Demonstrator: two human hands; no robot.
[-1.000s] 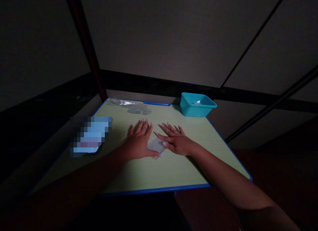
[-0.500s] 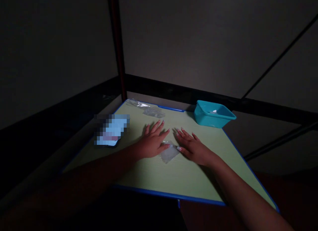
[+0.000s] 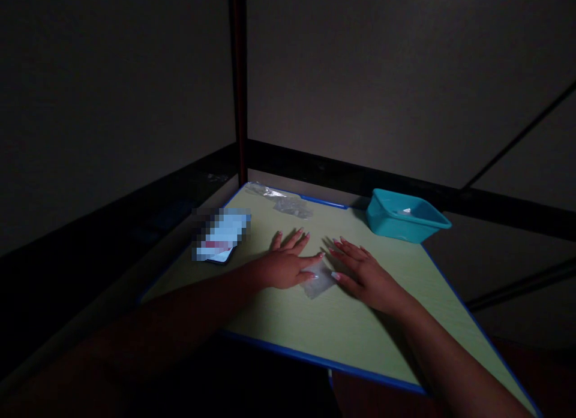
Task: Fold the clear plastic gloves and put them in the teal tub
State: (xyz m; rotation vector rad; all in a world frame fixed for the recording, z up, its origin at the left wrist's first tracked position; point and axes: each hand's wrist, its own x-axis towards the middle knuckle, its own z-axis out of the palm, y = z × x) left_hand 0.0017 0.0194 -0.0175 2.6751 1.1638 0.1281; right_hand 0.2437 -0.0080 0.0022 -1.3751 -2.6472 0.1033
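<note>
A small clear plastic bag (image 3: 318, 281) lies flat on the table between my hands. My left hand (image 3: 288, 263) is open over its left edge, fingers spread, with the thumb and index fingertip on or just over the plastic. My right hand (image 3: 360, 273) is open at the bag's right side, its fingers pointing forward and left and its thumb tip at the bag's edge. Neither hand grips anything. Whether the fingertips press on the bag or hover slightly above it, I cannot tell.
The pale green table (image 3: 288, 322) has a blue rim. A lit phone (image 3: 225, 235), partly pixelated, lies at the left. More clear plastic bags (image 3: 292, 208) lie along the back edge. A turquoise basin (image 3: 400, 226) with something shiny inside stands at the back right. Walls rise behind.
The view has shifted, so the table and its things appear farther right. My left hand's index finger now reaches over the bag's top edge. Both hands stay open beside the bag.
</note>
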